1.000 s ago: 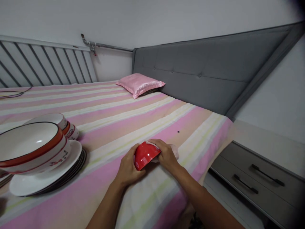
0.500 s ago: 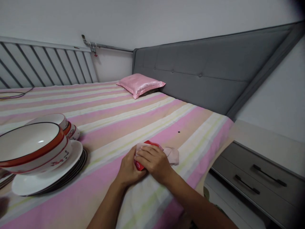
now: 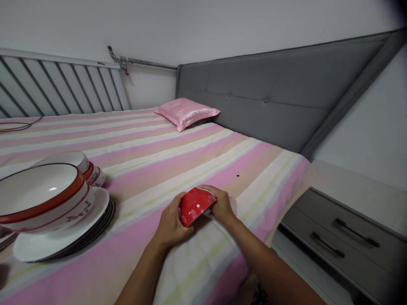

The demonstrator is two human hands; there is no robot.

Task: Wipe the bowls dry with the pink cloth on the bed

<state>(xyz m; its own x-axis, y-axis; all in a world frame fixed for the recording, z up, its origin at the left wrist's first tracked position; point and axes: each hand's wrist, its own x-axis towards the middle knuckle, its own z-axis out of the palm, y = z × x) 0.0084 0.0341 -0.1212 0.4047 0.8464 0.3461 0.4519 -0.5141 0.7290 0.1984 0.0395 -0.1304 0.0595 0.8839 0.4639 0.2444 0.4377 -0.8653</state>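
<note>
A small glossy red bowl with pale flower marks is tilted on its side above the bed, its outer surface facing me. My left hand grips it from the left, thumb along the lower edge. At the bowl's right edge is my right hand, fingers closed on a pale pink cloth pressed at the rim. Part of the cloth shows behind and below that hand; the bowl's inside is hidden from me.
On the striped bedsheet at left stand a large white bowl with a red band, stacked plates and smaller bowls. A pink pillow lies by the grey headboard. A drawer cabinet stands right.
My right hand has moved from across the bowl's outside to its right edge, taking the cloth along. More of the red outer surface shows. My left hand keeps its hold.
</note>
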